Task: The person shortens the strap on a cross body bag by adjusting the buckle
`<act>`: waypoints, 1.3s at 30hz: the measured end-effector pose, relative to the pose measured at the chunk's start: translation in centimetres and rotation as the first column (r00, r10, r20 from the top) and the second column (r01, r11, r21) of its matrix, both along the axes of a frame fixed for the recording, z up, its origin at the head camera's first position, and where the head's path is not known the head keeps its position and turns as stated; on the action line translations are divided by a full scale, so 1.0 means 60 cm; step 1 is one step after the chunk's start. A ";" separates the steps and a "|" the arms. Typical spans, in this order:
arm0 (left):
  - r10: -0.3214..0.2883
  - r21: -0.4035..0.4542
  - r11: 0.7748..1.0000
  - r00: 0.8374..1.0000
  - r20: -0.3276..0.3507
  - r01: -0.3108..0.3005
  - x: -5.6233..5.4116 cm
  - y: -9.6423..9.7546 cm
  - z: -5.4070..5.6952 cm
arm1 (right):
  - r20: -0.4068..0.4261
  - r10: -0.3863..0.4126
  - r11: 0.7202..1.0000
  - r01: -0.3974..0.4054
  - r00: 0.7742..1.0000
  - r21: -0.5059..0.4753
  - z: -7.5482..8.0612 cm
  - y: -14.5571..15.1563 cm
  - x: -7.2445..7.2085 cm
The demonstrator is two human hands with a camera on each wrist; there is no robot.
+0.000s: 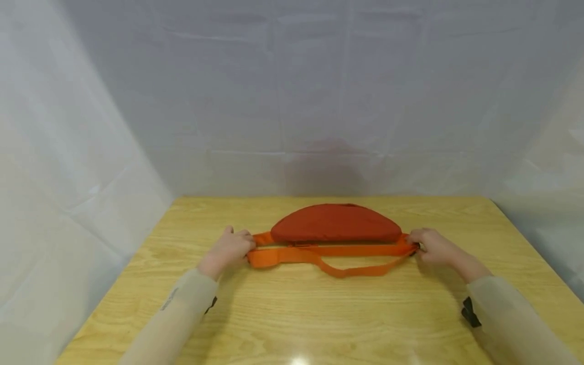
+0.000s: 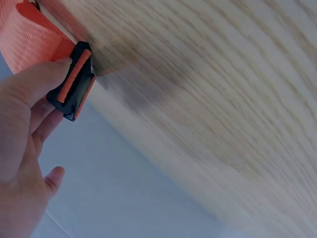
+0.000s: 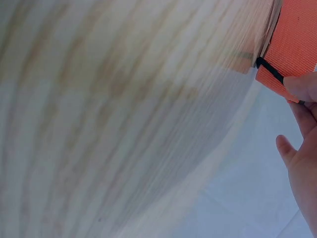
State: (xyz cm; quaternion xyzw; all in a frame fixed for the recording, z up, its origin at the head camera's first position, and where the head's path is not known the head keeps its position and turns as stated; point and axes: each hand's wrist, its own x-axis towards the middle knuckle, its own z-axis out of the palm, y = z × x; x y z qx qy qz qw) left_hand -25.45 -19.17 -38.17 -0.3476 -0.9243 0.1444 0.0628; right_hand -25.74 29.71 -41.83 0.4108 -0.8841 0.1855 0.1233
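A red fanny pack lies on the wooden table, its curved edge away from me. Its orange strap runs in front of it, with one length sagging toward me. At the left end, my left hand pinches a black plastic buckle threaded with the strap, thumb on top. My right hand grips the strap's other end by a thin black adjuster, between thumb and fingers. That hand is partly cut off in the right wrist view.
The light wooden table ends at a back edge just behind the pack. White sheeting hangs behind the table and down both sides. A dark strap piece hangs at my right sleeve.
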 end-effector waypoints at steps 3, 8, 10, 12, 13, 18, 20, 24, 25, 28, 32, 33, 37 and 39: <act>-0.009 -0.016 1.000 1.000 -0.024 0.009 0.000 0.001 0.000 | 0.042 0.004 1.000 -0.003 0.999 -0.017 -0.003 0.004 -0.002; -0.020 -0.049 0.999 0.998 -0.059 0.017 -0.001 -0.001 -0.002 | 0.118 -0.021 1.000 0.022 0.993 -0.006 0.000 0.004 -0.001; -0.025 -0.068 0.997 0.997 -0.071 0.021 -0.002 -0.003 -0.003 | 0.140 -0.039 0.999 0.037 0.989 0.016 0.003 0.002 0.000; -0.032 -0.080 0.996 0.996 -0.078 0.026 -0.003 -0.004 -0.004 | 0.151 -0.041 0.999 0.038 0.988 0.026 0.005 0.001 0.001; -0.033 -0.085 0.996 0.996 -0.079 0.026 -0.004 -0.004 -0.005 | 0.150 -0.040 0.999 0.036 0.988 0.030 0.005 0.001 0.001; -0.037 -0.101 0.994 0.996 -0.086 0.029 -0.006 -0.004 -0.005 | 0.141 -0.032 0.999 0.029 0.990 0.022 0.005 0.003 0.000; -0.039 -0.111 0.993 0.995 -0.091 0.029 -0.006 -0.004 -0.006 | 0.136 -0.036 0.999 0.032 0.990 0.034 0.004 0.003 0.000; -0.040 -0.126 0.992 0.993 -0.107 0.027 -0.003 -0.003 -0.008 | 0.136 -0.070 0.994 0.058 0.988 0.090 0.004 0.000 0.003; -0.039 -0.121 0.992 0.994 -0.106 0.026 -0.001 -0.003 -0.008 | 0.129 -0.076 0.992 0.062 0.989 0.109 0.005 -0.001 0.004; -0.036 -0.089 0.996 0.995 -0.091 0.028 0.007 -0.001 -0.010 | 0.120 -0.094 0.988 0.079 0.988 0.129 0.009 -0.006 0.009; -0.012 -0.019 1.000 1.000 -0.028 0.012 0.016 0.008 -0.011 | 0.106 -0.079 0.987 0.063 0.991 0.147 0.016 -0.014 0.014; -0.007 0.005 1.000 1.000 -0.014 0.007 0.016 0.011 -0.011 | 0.096 -0.072 0.987 0.057 0.993 0.150 0.017 -0.017 0.015; -0.003 0.114 0.993 0.999 0.048 -0.003 0.016 0.030 -0.009 | 0.047 -0.040 0.984 0.031 0.998 0.176 0.021 -0.036 0.021; -0.009 0.162 0.987 0.996 0.089 -0.006 0.015 0.042 -0.008 | 0.055 -0.027 0.983 0.017 0.998 0.182 0.021 -0.046 0.024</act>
